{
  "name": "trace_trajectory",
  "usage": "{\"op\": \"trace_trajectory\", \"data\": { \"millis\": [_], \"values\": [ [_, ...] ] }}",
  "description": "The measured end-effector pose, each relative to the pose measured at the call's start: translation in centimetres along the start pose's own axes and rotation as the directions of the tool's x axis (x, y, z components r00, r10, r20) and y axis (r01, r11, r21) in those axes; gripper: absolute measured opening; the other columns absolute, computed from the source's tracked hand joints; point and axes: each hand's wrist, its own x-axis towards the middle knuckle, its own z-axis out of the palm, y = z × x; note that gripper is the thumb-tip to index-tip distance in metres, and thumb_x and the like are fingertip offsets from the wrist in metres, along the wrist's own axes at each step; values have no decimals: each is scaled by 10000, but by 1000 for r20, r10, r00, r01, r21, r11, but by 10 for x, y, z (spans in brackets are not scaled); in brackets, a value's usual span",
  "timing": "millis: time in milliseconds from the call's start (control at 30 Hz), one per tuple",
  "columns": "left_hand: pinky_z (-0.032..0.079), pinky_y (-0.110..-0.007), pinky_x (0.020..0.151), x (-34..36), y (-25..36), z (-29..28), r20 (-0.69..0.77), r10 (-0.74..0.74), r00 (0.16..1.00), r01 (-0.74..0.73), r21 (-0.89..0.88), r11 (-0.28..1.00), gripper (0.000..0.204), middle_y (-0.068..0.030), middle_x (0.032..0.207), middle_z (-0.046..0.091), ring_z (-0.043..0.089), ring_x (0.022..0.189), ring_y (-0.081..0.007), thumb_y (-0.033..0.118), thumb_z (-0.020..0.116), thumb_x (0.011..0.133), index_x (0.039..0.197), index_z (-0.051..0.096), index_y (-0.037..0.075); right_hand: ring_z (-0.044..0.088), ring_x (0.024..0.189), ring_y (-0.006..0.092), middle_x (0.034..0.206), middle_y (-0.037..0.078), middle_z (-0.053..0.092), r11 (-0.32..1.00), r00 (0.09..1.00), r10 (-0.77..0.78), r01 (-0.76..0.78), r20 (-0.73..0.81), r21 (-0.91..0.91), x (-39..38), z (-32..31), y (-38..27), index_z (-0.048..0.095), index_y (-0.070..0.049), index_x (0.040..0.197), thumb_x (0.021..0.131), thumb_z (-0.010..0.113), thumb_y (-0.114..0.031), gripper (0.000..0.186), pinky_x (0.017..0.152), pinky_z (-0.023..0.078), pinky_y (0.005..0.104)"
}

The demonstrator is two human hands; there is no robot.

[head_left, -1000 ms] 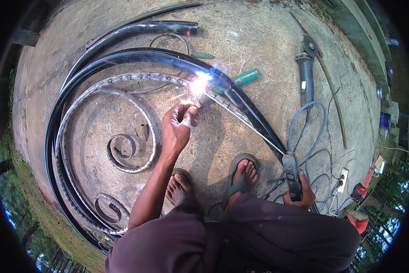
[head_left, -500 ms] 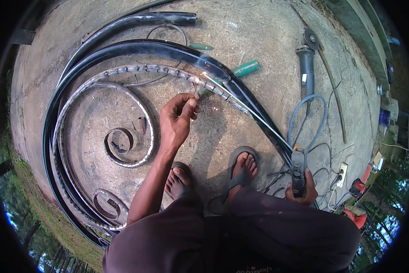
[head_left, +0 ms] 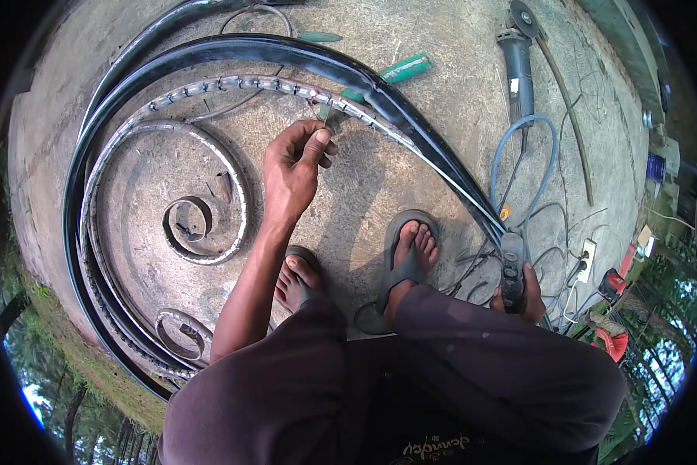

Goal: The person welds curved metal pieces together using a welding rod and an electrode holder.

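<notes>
My left hand pinches a short thin wire between thumb and fingertips. The wire's upper end meets the curved metal strip, which carries evenly spaced dark crosswise pieces. My right hand is wrapped round a dark electrode holder. From the holder a long pale welding rod runs up and left toward the strip, close to the wire; whether its tip touches cannot be told. A thick black curved tube lies just beyond the strip. The strip's inner part curls into a metal scroll.
A green cylindrical piece lies partly behind the black tube. At the right are an angle grinder, a blue cable loop, a long rod and a white power strip. My sandalled feet stand on the concrete.
Sparks and smoke at the strip have gone. The whole scene has shifted up in the picture. Both hands keep their holds on the wire and the electrode holder.
</notes>
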Motion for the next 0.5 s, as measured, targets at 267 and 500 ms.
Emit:
{"op": "trace_trajectory", "data": {
  "millis": [267,500],
  "values": [
    [479,-254,637,2,1,-2,-8,-9,1000,9,-4,1000,177,-60,786,664,587,680,-109,139,602,983,1015,652,-28,638,641,143,916,166,702,1000,1000,27,-27,9,-10,7,3,1,558,14,1331,703,694,-39,645,603,522,276],
    [481,-253,634,4,1,-4,-12,-16,1000,16,-2,1000,179,-68,789,670,591,676,-113,132,596,984,1024,648,-34,597,575,107,815,110,686,998,999,48,-49,13,45,14,7,-2,562,7,1332,701,689,-27,645,547,487,252]
  ]
}}
